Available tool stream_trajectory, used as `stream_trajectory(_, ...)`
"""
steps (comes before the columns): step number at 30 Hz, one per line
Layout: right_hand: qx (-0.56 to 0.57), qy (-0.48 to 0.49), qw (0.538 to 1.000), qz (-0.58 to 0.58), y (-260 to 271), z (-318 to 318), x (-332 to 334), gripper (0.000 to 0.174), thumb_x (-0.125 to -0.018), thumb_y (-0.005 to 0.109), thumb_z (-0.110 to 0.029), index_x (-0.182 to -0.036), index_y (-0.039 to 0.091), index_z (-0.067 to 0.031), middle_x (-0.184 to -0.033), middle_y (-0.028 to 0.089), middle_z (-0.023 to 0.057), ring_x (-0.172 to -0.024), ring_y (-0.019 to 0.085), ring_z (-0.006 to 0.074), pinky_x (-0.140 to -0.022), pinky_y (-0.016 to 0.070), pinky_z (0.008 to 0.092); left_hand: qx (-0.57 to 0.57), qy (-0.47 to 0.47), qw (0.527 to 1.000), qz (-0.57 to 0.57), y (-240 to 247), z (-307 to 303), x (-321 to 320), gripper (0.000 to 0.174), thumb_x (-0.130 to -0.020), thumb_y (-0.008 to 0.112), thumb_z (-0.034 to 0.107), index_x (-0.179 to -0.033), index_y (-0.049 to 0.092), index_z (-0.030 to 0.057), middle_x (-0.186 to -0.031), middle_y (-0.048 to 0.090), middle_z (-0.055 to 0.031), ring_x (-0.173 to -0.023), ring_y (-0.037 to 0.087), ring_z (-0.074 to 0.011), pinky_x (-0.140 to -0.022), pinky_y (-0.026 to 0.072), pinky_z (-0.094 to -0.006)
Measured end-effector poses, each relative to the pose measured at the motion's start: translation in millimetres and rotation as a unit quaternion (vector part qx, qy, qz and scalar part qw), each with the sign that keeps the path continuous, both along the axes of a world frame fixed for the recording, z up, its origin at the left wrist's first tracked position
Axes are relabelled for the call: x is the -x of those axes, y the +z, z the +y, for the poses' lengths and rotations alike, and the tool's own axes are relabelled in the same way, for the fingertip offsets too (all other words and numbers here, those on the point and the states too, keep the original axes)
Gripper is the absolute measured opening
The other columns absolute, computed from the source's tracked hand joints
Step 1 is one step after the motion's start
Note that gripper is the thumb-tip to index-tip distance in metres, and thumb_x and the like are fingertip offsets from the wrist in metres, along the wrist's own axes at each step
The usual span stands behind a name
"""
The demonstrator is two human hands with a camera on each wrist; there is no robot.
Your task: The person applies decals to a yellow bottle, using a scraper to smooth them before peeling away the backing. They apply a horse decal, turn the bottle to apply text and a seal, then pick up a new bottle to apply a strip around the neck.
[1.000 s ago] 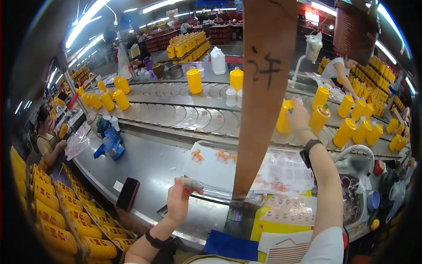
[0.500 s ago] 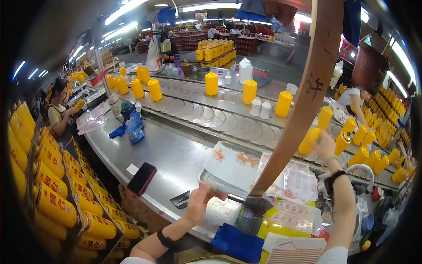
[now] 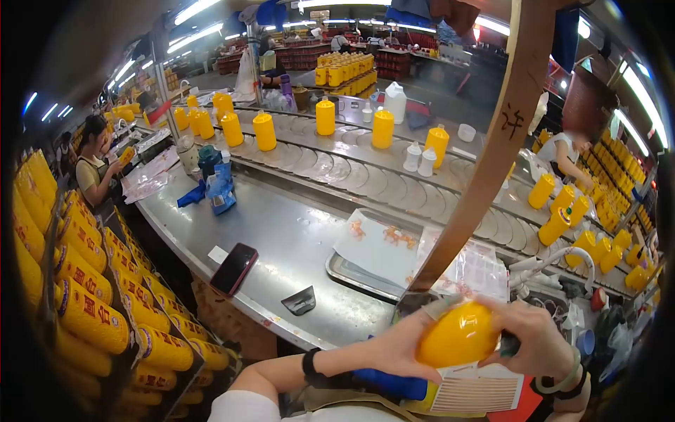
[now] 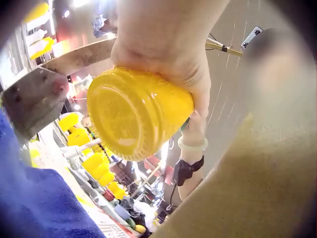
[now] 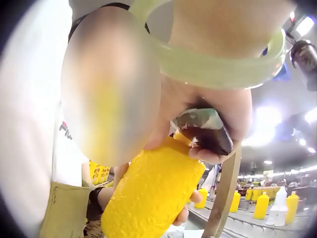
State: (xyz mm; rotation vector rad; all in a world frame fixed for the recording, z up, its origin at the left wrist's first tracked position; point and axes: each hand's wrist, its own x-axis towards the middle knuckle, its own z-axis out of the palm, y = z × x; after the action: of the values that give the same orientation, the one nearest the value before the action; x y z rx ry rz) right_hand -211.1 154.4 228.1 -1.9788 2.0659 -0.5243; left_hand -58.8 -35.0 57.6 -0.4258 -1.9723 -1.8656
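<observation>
A yellow bottle with a bumpy surface is held tilted in front of the body. My left hand grips its body, the thumb beneath and the fingers over the far side. The right hand holds it at the neck end, which the fingers mostly hide. Tucked in the right palm is a flat dark piece with a greenish end. The bottle's round ridged base shows in the left wrist view. Below the bottle lies a sheet with brown stripes.
A metal tray carries a white sheet with orange decals. A phone and a dark flat piece lie on the steel table. Beyond runs a conveyor with yellow bottles. A wooden post stands ahead; crated bottles fill the left.
My right hand has brought the yellow bottle from the conveyor back to the body. The left hand has moved right and taken hold of it. The head view has swung right.
</observation>
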Motion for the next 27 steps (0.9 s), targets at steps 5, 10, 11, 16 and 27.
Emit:
stream_trajectory(5, 0.012, 0.045, 0.997, -0.066, -16, -4, -6, 0.051, -0.065, 0.099, -0.026, -0.096, 0.064, -0.0056, -0.136, 0.068, 0.018, -0.103, 0.07, 0.0365, -0.091, 0.0553, 0.0373, -0.058, -0.033, 0.995, -0.078, 19, 19, -23, 0.102, -0.079, 0.087, 0.024, -0.158, 0.028, -0.0022, -0.145, 0.052, -0.0168, -0.133, 0.053, -0.024, -0.113, 0.0425, -0.0367)
stream_trajectory(10, 0.03, 0.045, 0.994, -0.093, -33, -4, 1, 0.053, -0.066, 0.099, -0.031, -0.098, 0.064, -0.0056, -0.135, 0.069, 0.0145, -0.115, 0.068, 0.0346, -0.097, 0.053, 0.0404, -0.054, -0.049, 0.987, -0.146, 5, 18, -29, 0.09, -0.082, 0.086, 0.026, -0.15, 0.035, -0.0023, -0.137, 0.058, -0.0164, -0.124, 0.059, -0.023, -0.107, 0.0472, -0.0363)
stream_trajectory(11, 0.02, 0.017, 0.991, -0.132, -36, -4, 0, 0.054, -0.065, 0.099, -0.031, -0.098, 0.064, -0.0058, -0.133, 0.069, 0.0139, -0.117, 0.067, 0.0343, -0.099, 0.0517, 0.0414, -0.081, -0.042, 0.985, -0.146, 6, 18, -29, 0.087, -0.082, 0.086, 0.027, -0.148, 0.037, -0.0021, -0.134, 0.06, -0.0163, -0.121, 0.061, -0.0229, -0.106, 0.0483, -0.0361)
stream_trajectory(16, 0.035, -0.035, 0.982, -0.182, -66, -1, -5, 0.056, -0.064, 0.1, -0.032, -0.096, 0.063, -0.0056, -0.13, 0.068, 0.0156, -0.12, 0.066, 0.033, -0.101, 0.0504, 0.0408, -0.061, -0.047, 0.98, -0.184, -2, 10, -32, 0.093, -0.082, 0.086, 0.031, -0.152, 0.034, -0.0003, -0.136, 0.058, -0.015, -0.123, 0.059, -0.0217, -0.106, 0.0474, -0.036)
stream_trajectory(27, 0.077, -0.265, 0.869, -0.411, -151, 8, -55, 0.069, -0.093, 0.075, -0.019, -0.151, 0.045, 0.0032, -0.128, 0.068, 0.0207, -0.117, 0.064, 0.0268, -0.103, 0.0478, 0.0356, -0.26, 0.073, 0.931, -0.248, -33, 24, -30, 0.064, -0.096, 0.077, 0.025, -0.142, 0.042, -0.0022, -0.128, 0.063, -0.0114, -0.117, 0.063, -0.0171, -0.1, 0.0523, -0.0336)
